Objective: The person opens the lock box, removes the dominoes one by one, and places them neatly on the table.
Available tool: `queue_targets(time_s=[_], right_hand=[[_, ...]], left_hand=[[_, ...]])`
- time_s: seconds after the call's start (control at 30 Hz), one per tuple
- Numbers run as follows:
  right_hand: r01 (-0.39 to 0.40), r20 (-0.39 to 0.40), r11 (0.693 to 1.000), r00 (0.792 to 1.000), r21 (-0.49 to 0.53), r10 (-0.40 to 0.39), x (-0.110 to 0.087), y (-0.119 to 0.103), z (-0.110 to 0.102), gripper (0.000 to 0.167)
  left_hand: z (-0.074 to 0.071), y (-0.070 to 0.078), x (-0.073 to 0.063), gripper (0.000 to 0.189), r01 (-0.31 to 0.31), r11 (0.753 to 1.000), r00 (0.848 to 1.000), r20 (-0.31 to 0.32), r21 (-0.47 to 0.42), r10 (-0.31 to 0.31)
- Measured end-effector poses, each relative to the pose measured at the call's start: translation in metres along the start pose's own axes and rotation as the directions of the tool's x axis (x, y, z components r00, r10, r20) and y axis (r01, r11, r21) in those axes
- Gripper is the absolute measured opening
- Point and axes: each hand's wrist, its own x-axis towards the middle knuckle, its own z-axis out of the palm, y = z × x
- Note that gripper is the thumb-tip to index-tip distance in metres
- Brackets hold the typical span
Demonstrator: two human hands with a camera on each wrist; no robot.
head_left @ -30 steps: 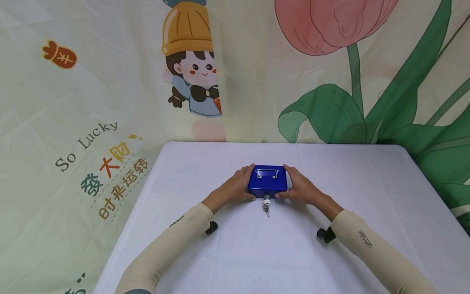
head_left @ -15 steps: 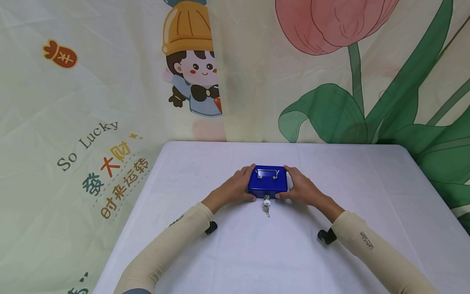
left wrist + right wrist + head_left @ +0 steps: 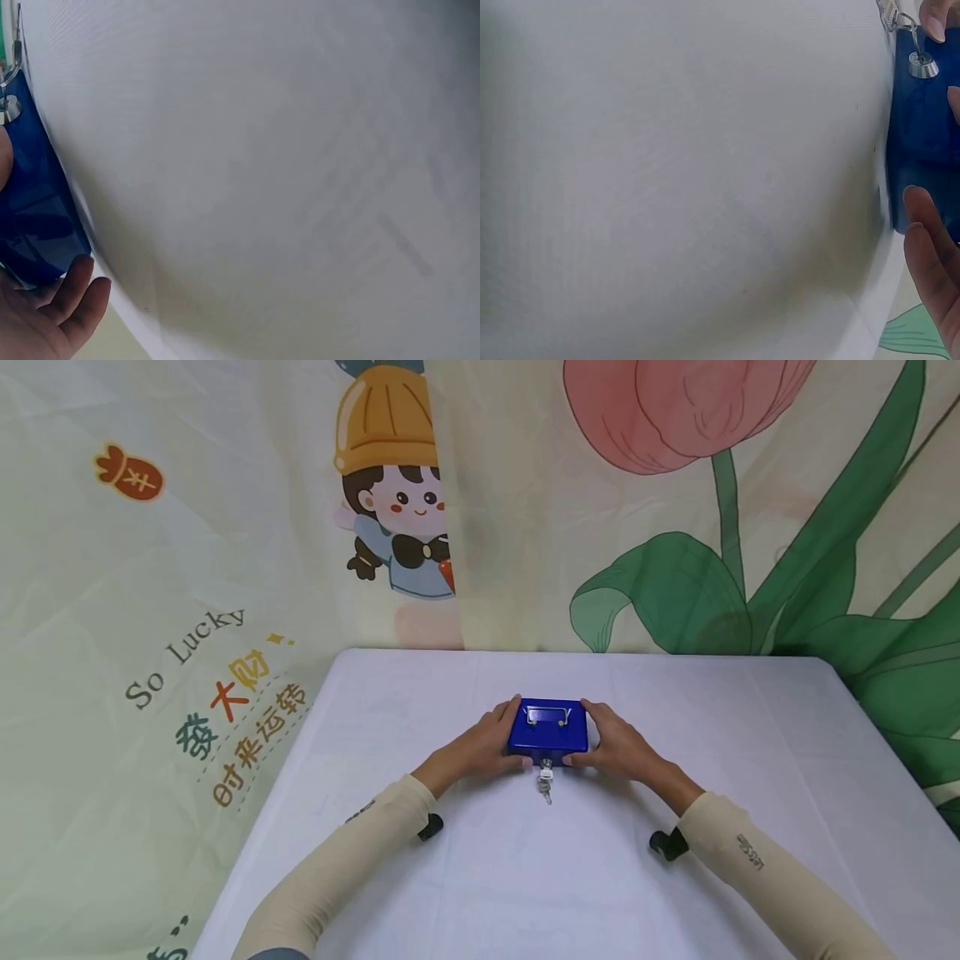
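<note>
A small blue cash box (image 3: 547,742) sits on the white-covered table, a wire handle (image 3: 547,710) lying flat on its lid. Its front faces the person, with keys (image 3: 544,787) hanging on a ring from the silver lock (image 3: 922,67). My left hand (image 3: 486,742) grips the box's left end, thumb on the front near the lock and fingers toward the back. On the opposite end, my right hand (image 3: 617,745) holds it the same way, thumb at the front right. Each wrist view shows part of the blue box with fingertips by its side.
The white tablecloth (image 3: 540,877) spreads around the box, with the table's far edge just behind. A printed curtain (image 3: 510,510) hangs beyond it. Black wrist cameras (image 3: 431,827) show under both sleeved forearms.
My left thumb has slid a little to the right along the box's front, closer to the lock. The box and right hand stay nearly where they were.
</note>
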Motion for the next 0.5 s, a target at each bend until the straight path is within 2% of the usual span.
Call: queue_targets(time_s=[0.5], right_hand=[[0.006,-0.008,1.0,1.0,-0.027,-0.006,-0.0001,0.0007,-0.0021,0.111]], left_hand=[[0.0006,-0.0028,-0.0023,0.113,0.005,0.999,1.0,0.0,-0.04,-0.005]])
